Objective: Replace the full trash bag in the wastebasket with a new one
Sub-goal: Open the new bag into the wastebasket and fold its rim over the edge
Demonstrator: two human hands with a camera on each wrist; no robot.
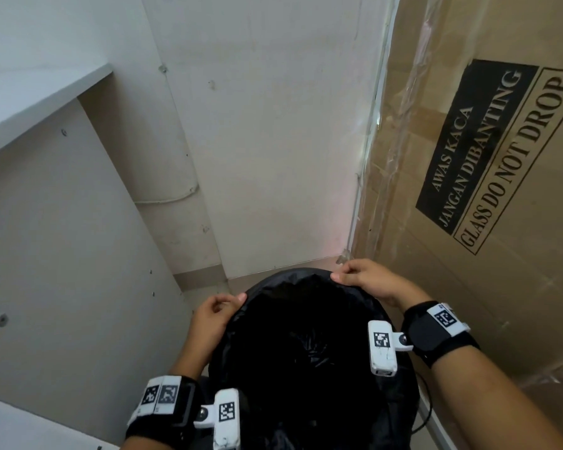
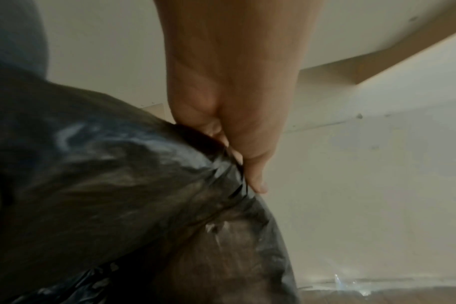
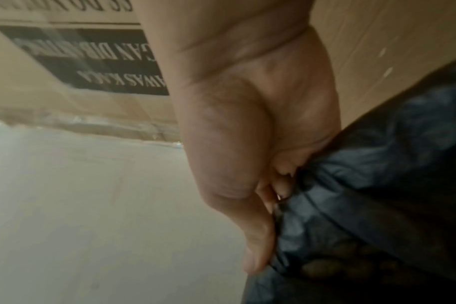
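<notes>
The black trash bag (image 1: 309, 339) hangs open-mouthed in the corner of the room, directly below the camera, its rim stretched between the two hands. Whether a wastebasket sits beneath the plastic cannot be told; only the bag's film shows.

The left hand (image 1: 213, 315) pinches the rim on the bag's left side. Its fingers (image 2: 256, 181) are curled, with gathered black plastic pressed between them and the thumb. The film bunches into creases right at the fingertips and falls away below them.

The right hand (image 1: 369, 280) pinches the far right part of the rim. Its fingers (image 3: 257, 255) are closed on a fold of the plastic, which runs down from the fingertips.

Each forearm carries a black wrist strap (image 1: 436, 332) with white marker blocks.

Just beyond the right fingers stands a large cardboard carton (image 1: 488, 177) printed "GLASS DO NOT DROP", wrapped in clear film. Beyond both sets of fingers rises the pale wall (image 1: 273, 131). To the left of the left fingers is a white panel (image 1: 65, 254) under a shelf edge.
</notes>
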